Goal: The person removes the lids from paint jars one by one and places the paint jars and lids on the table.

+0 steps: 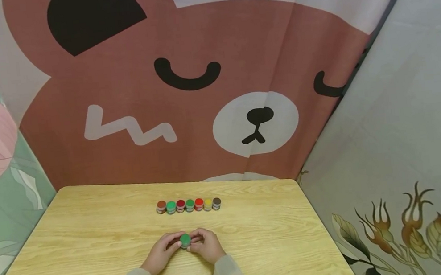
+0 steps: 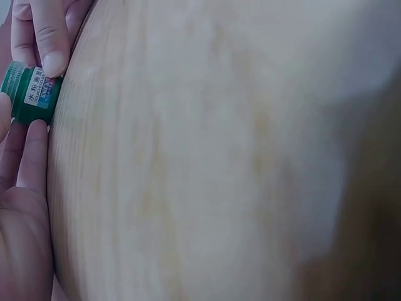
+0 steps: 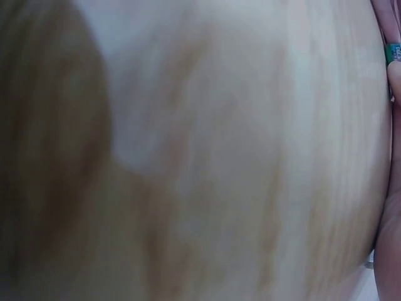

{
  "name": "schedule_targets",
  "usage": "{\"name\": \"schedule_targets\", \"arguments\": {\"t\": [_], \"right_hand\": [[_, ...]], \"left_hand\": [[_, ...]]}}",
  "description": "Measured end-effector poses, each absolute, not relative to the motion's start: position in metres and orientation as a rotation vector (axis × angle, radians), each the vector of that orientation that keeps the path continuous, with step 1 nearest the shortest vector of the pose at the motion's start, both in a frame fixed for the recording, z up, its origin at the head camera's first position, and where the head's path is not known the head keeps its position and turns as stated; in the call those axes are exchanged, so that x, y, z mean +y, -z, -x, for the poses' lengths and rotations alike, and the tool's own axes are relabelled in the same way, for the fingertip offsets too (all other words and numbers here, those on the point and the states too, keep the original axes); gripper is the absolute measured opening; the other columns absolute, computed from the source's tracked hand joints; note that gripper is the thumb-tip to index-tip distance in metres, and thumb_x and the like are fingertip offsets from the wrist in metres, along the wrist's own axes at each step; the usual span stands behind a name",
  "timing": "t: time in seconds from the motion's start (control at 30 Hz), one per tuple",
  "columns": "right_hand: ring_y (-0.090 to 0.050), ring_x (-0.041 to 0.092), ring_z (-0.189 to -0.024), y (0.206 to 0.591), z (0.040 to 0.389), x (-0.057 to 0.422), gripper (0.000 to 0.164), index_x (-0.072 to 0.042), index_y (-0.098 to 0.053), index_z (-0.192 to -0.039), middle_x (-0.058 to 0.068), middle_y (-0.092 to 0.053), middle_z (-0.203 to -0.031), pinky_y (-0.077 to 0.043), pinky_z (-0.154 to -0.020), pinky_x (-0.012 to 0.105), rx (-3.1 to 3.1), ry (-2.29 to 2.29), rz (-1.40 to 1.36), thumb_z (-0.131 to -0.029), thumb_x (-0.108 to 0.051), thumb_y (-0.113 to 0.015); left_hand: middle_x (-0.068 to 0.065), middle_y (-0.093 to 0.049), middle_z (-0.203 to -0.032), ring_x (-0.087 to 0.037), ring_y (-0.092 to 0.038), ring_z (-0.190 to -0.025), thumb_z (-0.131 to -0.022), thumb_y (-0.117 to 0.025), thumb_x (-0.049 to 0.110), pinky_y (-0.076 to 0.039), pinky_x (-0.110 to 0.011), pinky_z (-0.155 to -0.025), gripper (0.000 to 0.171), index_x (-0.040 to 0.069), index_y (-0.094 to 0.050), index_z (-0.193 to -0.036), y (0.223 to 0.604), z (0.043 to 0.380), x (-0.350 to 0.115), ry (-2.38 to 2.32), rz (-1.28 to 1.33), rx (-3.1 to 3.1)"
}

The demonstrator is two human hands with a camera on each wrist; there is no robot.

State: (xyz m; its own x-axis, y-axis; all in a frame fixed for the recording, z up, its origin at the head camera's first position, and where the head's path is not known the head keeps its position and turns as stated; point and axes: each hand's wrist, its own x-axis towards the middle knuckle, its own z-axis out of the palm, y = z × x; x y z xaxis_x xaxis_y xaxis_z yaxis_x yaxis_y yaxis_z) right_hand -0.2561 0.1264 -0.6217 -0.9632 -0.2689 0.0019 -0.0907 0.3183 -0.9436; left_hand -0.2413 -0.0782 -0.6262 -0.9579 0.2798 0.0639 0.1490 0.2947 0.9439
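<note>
A small green paint jar (image 1: 185, 240) stands between the two hands near the middle of the table. From the left side, the left hand (image 1: 161, 254) holds it between thumb and fingers. The right hand (image 1: 208, 245) grips the same jar from the right. In the left wrist view the green jar (image 2: 39, 94) shows a white and blue label, with right-hand fingertips (image 2: 55, 63) pressed on it and left-hand fingers (image 2: 35, 157) against its lower side. Only a sliver of the jar (image 3: 393, 54) appears in the right wrist view, beside the thumb.
Behind the hands, several paint jars (image 1: 189, 205) stand in a row, with brown, green, dark red, red, yellow and grey lids. The wooden table (image 1: 270, 231) meets a bear-patterned curtain (image 1: 134, 160) at the back and a floral cloth (image 1: 391, 146) on the right.
</note>
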Motion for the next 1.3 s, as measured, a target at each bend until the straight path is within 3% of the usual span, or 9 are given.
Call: {"name": "schedule_targets", "arguments": {"t": [0.53,0.63,0.77,0.9,1.17,1.3], "right_hand": [[-0.065,0.006,-0.084,0.6247,0.2594,0.1248,0.025,-0.003,-0.073,-0.103,-0.005,-0.07,-0.09,-0.057,-0.074,0.018,2.412,1.772,0.355,-0.08,0.004,-0.082],[-0.066,0.006,-0.083,0.6254,0.2595,0.1236,0.025,-0.003,-0.073,-0.103,-0.004,-0.07,-0.09,-0.057,-0.074,0.019,2.416,1.774,0.354,-0.08,0.005,-0.082],[-0.065,0.006,-0.083,0.6245,0.258,0.1231,0.026,-0.004,-0.073,-0.103,-0.004,-0.069,-0.09,-0.058,-0.074,0.019,2.427,1.755,0.312,-0.08,0.005,-0.082],[-0.065,0.007,-0.084,0.6239,0.2568,0.123,0.027,-0.005,-0.073,-0.103,-0.004,-0.069,-0.092,-0.057,-0.074,0.02,2.424,1.743,0.281,-0.08,0.003,-0.083],[-0.065,0.007,-0.084,0.6224,0.2557,0.1248,0.027,-0.004,-0.073,-0.104,-0.004,-0.069,-0.091,-0.058,-0.075,0.02,2.428,1.742,0.296,-0.08,0.004,-0.082],[-0.066,0.007,-0.084,0.6242,0.2539,0.126,0.027,-0.003,-0.072,-0.104,-0.004,-0.069,-0.092,-0.058,-0.075,0.02,2.422,1.753,0.298,-0.08,0.004,-0.082]], "left_hand": [[-0.006,-0.066,-0.128,-0.024,-0.062,-0.119,-0.097,-0.069,0.029,-0.052,-0.024,-0.095,0.035,0.014,-0.064,-0.129,0.6253,0.2434,-0.0776,-1.852,-0.364,2.313],[-0.008,-0.065,-0.13,-0.026,-0.061,-0.121,-0.098,-0.068,0.028,-0.052,-0.028,-0.097,0.04,0.013,-0.061,-0.134,0.6244,0.2429,-0.0792,-1.851,-0.383,2.308],[-0.013,-0.06,-0.139,-0.033,-0.056,-0.129,-0.102,-0.062,0.028,-0.048,-0.046,-0.106,0.043,0.012,-0.059,-0.141,0.625,0.2409,-0.0796,-1.8,-0.391,2.354],[-0.011,-0.058,-0.143,-0.036,-0.05,-0.134,-0.103,-0.06,0.03,-0.041,-0.057,-0.11,0.037,0.018,-0.064,-0.137,0.6262,0.2391,-0.0784,-1.761,-0.324,2.396],[-0.01,-0.061,-0.139,-0.036,-0.052,-0.133,-0.101,-0.062,0.033,-0.041,-0.059,-0.11,0.036,0.018,-0.066,-0.133,0.6284,0.2412,-0.0748,-1.776,-0.309,2.406],[-0.009,-0.063,-0.136,-0.032,-0.056,-0.128,-0.101,-0.063,0.032,-0.046,-0.05,-0.107,0.036,0.015,-0.065,-0.133,0.6292,0.2396,-0.0742,-1.801,-0.339,2.389]]}}
